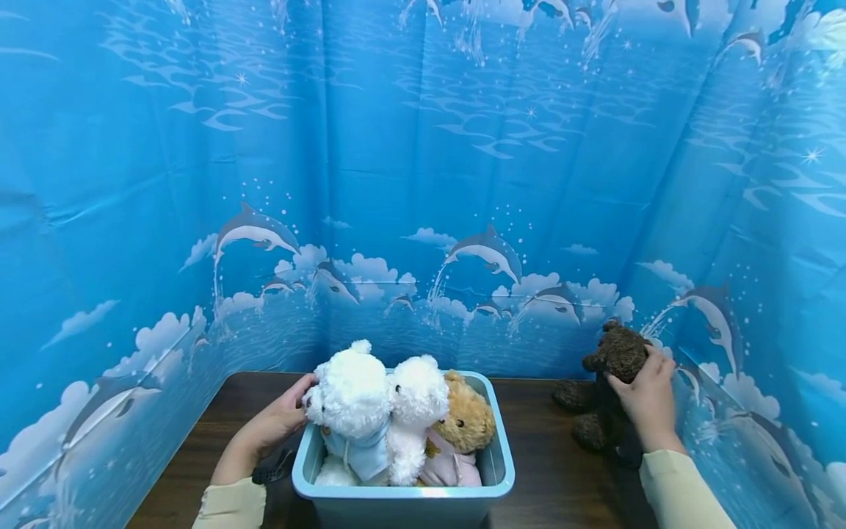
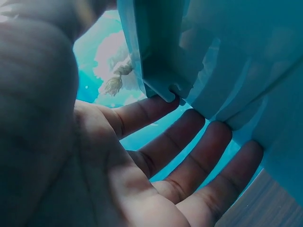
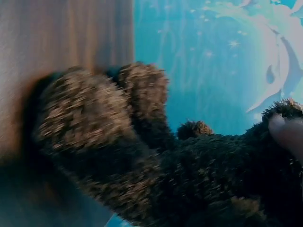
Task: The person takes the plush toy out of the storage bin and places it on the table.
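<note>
On the right side of the table, my right hand (image 1: 651,400) grips a dark brown teddy bear (image 1: 620,354) behind its head and neck. The bear sits upright with its feet toward the left; in the right wrist view its furry legs (image 3: 83,113) fill the lower half and a fingertip (image 3: 284,130) presses into its fur. My left hand (image 1: 274,422) is at the left side of a light blue plastic bin (image 1: 505,459). Its outstretched fingers (image 2: 215,146) touch the bin's outer wall under the rim, close to a large white teddy bear (image 1: 353,393).
Inside the bin, a smaller white plush toy (image 1: 418,397) and a tan teddy bear (image 1: 465,419) in pink clothing sit beside the large white bear, which wears light blue. The dark wooden table (image 1: 535,441) ends against a blue dolphin-print curtain (image 1: 476,184) at the back and sides.
</note>
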A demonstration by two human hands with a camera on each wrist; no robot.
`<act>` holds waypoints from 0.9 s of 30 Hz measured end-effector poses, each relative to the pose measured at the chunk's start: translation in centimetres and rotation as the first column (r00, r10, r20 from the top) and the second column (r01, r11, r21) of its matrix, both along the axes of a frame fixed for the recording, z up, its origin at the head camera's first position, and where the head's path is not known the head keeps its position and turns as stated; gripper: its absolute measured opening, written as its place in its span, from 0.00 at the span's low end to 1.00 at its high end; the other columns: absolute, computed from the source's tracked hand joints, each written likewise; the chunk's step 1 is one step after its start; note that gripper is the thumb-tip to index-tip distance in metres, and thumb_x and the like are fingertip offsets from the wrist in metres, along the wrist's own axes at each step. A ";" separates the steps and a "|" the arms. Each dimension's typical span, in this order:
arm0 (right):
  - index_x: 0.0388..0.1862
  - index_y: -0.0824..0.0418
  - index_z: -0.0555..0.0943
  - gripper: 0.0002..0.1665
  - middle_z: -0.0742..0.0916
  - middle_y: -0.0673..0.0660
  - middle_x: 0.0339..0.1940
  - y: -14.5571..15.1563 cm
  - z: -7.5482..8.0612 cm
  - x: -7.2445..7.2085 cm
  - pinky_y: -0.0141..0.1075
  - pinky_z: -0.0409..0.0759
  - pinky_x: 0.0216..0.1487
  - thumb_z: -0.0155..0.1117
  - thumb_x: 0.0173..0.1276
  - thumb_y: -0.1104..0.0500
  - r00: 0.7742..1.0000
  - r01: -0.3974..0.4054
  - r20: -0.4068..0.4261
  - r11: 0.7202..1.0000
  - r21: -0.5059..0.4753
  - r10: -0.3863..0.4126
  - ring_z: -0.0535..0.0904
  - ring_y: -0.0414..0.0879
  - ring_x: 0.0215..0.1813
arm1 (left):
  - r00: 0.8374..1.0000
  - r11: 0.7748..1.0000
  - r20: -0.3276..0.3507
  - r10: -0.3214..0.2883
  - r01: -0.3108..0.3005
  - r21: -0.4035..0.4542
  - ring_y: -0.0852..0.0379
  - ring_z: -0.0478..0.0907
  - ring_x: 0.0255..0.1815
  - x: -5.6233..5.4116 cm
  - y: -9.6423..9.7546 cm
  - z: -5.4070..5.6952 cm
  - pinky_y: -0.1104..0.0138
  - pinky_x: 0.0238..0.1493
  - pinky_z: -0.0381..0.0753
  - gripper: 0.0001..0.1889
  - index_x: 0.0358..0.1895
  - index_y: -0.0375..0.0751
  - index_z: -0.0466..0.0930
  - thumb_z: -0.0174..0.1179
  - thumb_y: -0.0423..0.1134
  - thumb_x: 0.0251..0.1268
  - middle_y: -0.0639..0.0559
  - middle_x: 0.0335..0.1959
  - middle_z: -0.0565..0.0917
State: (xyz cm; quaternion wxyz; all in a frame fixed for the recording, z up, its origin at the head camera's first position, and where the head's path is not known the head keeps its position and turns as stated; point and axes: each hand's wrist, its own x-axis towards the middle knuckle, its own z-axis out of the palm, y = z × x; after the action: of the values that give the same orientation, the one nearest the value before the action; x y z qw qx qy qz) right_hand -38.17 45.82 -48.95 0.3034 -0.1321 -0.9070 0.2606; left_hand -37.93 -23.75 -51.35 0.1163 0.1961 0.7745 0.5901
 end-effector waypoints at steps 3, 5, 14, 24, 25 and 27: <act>0.89 0.65 0.38 0.67 0.48 0.82 0.82 0.3 -0.9 -0.3 0.79 0.68 0.67 0.77 0.72 0.57 0.997 -0.044 0.057 0.999 -0.016 0.045 0.61 0.87 0.74 | 1.000 1.000 0.007 0.001 -0.001 -0.006 0.29 0.56 0.86 -0.1 0.1 0.2 0.34 0.80 0.70 0.44 0.88 0.47 0.48 0.64 0.49 0.78 0.36 0.89 0.52; 0.90 0.63 0.34 0.69 0.43 0.81 0.84 0.5 -1.5 -0.4 0.80 0.63 0.71 0.77 0.71 0.60 0.994 -0.062 0.092 0.997 -0.040 0.066 0.54 0.88 0.78 | 1.000 1.000 0.019 0.004 -0.004 -0.007 0.29 0.54 0.87 -0.2 0.1 0.2 0.34 0.80 0.69 0.45 0.88 0.48 0.48 0.65 0.50 0.78 0.37 0.89 0.51; 0.91 0.57 0.27 0.74 0.33 0.81 0.86 2.0 -3.7 0.3 0.81 0.67 0.67 0.75 0.70 0.63 0.976 -0.069 0.204 0.995 -0.070 0.082 0.54 0.91 0.77 | 1.000 1.000 0.009 -0.014 0.014 -0.011 0.28 0.54 0.86 0.0 0.1 0.2 0.35 0.79 0.71 0.45 0.88 0.44 0.46 0.63 0.49 0.79 0.34 0.89 0.50; 0.93 0.51 0.31 0.59 0.42 0.82 0.87 3.6 -5.0 1.8 0.60 0.77 0.32 0.60 0.82 0.63 0.986 -0.047 0.159 0.998 -0.051 0.055 0.79 0.79 0.46 | 0.999 1.000 0.034 -0.014 0.015 -0.016 0.27 0.48 0.89 0.0 0.0 0.0 0.32 0.81 0.66 0.46 0.89 0.47 0.42 0.62 0.51 0.81 0.36 0.91 0.45; 0.93 0.53 0.36 0.56 0.46 0.83 0.86 3.6 -5.1 1.9 0.64 0.78 0.36 0.61 0.83 0.63 0.992 -0.031 0.122 0.997 -0.077 0.040 0.78 0.80 0.50 | 0.999 0.999 0.026 -0.020 0.021 -0.025 0.27 0.48 0.88 -0.1 0.0 0.1 0.32 0.80 0.67 0.46 0.89 0.46 0.42 0.61 0.51 0.81 0.35 0.91 0.45; 0.91 0.60 0.49 0.47 0.57 0.84 0.80 3.6 -5.2 2.1 0.68 0.77 0.45 0.62 0.83 0.61 0.999 0.000 0.032 0.994 -0.111 0.003 0.73 0.80 0.57 | 0.999 0.999 0.022 -0.023 0.024 -0.033 0.27 0.50 0.87 -0.4 0.0 0.1 0.33 0.80 0.68 0.46 0.89 0.45 0.41 0.62 0.49 0.81 0.34 0.90 0.45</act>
State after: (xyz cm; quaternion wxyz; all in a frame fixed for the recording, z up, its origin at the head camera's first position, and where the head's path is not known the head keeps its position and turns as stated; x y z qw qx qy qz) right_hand -36.02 49.41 -54.15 0.2809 -0.1523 -0.8958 0.3089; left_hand -38.30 -23.75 -51.21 0.1347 0.1969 0.7805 0.5778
